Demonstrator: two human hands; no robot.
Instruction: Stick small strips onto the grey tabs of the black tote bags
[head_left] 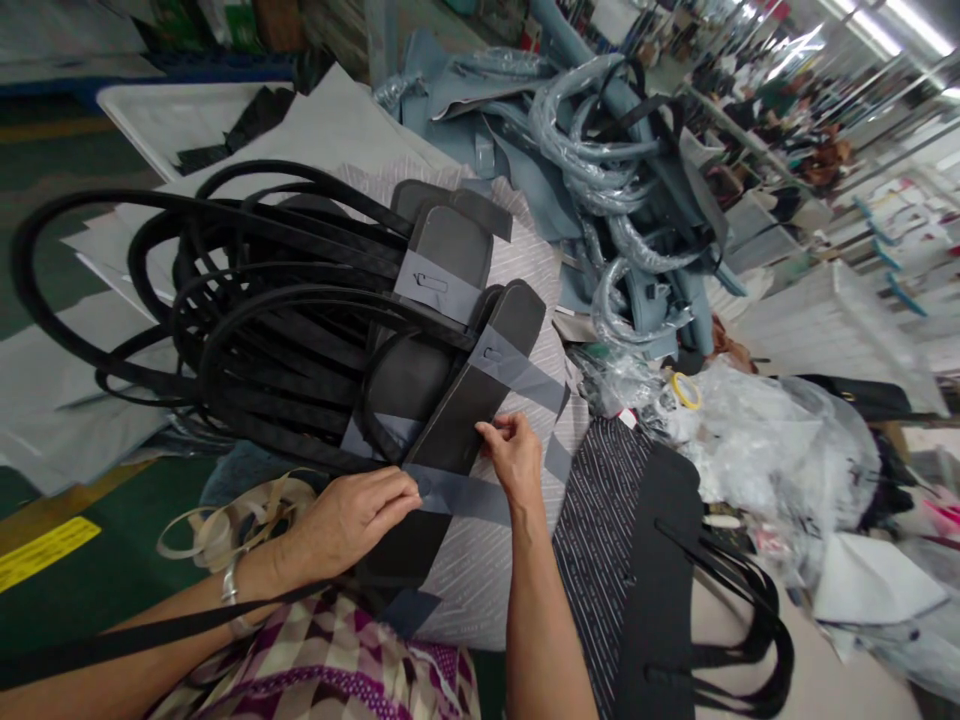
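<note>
A stack of bag pieces lies in front of me: black panels (457, 425) with grey strips (517, 370), light patterned lining (480, 585) and long black handles (255, 300) looping to the left. My right hand (516, 455) is closed, its thumb and forefinger pinching at the right edge of the top black panel. Beside the lower grey strip, my left hand (367, 515) is closed with its fingers pressed together; what lies under them is hidden. A thin black strap (165, 630) crosses my left forearm.
On the right lies another bag piece (652, 580) with black handles and dark striped lining. Blue-grey pieces with plastic-wrapped handles (600, 150) are heaped behind. Clear plastic bags (787, 440) and a yellow tape ring (685, 391) lie right. Beige strips (232, 520) hang at left.
</note>
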